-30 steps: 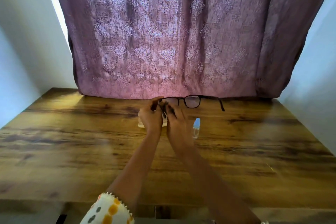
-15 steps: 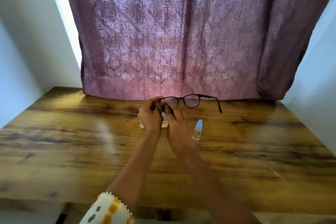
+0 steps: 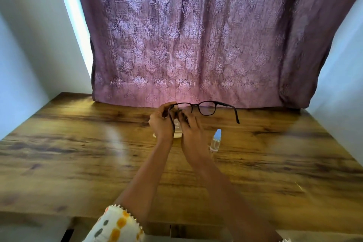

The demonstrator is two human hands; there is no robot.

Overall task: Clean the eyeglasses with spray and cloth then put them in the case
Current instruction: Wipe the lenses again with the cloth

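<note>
Dark-framed eyeglasses (image 3: 207,108) are held raised above the counter (image 3: 78,153), with temples unfolded and one clear lens exposed. The other lens end is gripped by the left hand (image 3: 161,124) and pinched by the right hand (image 3: 192,133). A blue-capped spray bottle (image 3: 215,141) is stood upright near the right hand.

**A home room by a curtained window**

A mauve damask-patterned curtain (image 3: 186,45) hangs down to the back edge of a wood-grain bench (image 3: 78,153). At the curtain's left edge a strip of daylight (image 3: 68,21) shows. Plain pale walls (image 3: 25,55) stand either side of the curtain, and a small spray bottle (image 3: 215,141) stands before it.
</note>
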